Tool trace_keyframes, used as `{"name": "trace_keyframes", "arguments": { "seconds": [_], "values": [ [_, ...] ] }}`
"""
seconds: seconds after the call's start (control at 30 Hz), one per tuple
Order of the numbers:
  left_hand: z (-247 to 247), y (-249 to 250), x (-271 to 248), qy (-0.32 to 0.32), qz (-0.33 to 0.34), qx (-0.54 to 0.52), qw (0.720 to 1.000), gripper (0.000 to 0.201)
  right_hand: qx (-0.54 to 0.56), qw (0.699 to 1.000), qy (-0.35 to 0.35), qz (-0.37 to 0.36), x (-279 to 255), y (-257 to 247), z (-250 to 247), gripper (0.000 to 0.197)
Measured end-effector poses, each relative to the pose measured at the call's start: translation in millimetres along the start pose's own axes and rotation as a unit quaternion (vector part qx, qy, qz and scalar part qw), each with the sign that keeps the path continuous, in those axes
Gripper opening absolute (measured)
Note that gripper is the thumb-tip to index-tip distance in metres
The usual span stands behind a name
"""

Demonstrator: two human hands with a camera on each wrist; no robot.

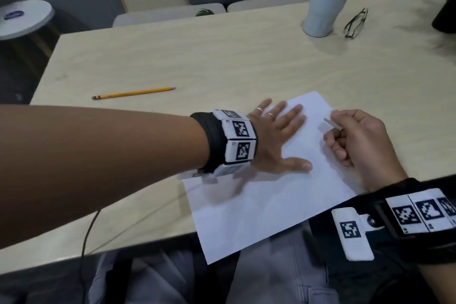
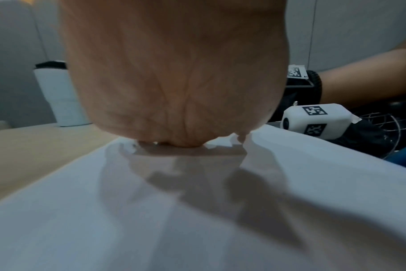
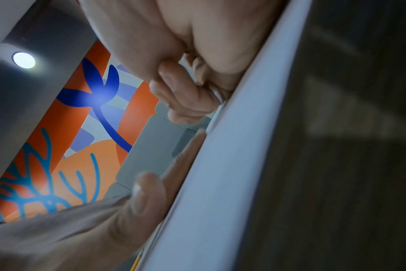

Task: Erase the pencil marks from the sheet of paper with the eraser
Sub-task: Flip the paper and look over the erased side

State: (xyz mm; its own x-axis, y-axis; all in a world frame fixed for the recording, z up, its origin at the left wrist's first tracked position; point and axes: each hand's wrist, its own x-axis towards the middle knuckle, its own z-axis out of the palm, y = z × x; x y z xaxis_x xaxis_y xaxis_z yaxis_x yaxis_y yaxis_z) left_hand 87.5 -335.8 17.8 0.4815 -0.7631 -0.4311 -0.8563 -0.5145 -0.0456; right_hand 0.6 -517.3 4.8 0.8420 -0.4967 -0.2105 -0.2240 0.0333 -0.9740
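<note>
fingers [image 1: 332, 147] of the right hand [image 1: 357, 140] curl around a mostly hidden eraser [image 1: 332, 123]; left hand [image 1: 276, 136] flat on paper [image 1: 259, 205].

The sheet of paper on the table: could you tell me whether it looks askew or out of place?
Yes. The sheet of paper lies skewed, its near corner overhanging the table edge above the lap.

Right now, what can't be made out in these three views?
- Eraser: head view, mostly hidden in the right hand; blurred.
- Pencil marks: none legible on the sheet, head view too coarse.
- Left hand fingers: left wrist view, blocked by the palm.
</note>
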Motion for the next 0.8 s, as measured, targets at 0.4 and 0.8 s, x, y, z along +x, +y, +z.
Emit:
{"name": "trace_keyframes", "arguments": {
  "seconds": [0.4, 0.8],
  "values": [
    [-14, 24, 26, 0.024, 0.125, 0.026, 0.991, 0.094, 0.121, 0.991, 0.017, 0.045, -3, -6, -2, 0.026],
    [-19, 6, 35, 0.064, 0.093, 0.044, 0.993, 0.103, 0.105, 0.993, -0.017, 0.041, -13, -13, 2, 0.049]
  ]
}}
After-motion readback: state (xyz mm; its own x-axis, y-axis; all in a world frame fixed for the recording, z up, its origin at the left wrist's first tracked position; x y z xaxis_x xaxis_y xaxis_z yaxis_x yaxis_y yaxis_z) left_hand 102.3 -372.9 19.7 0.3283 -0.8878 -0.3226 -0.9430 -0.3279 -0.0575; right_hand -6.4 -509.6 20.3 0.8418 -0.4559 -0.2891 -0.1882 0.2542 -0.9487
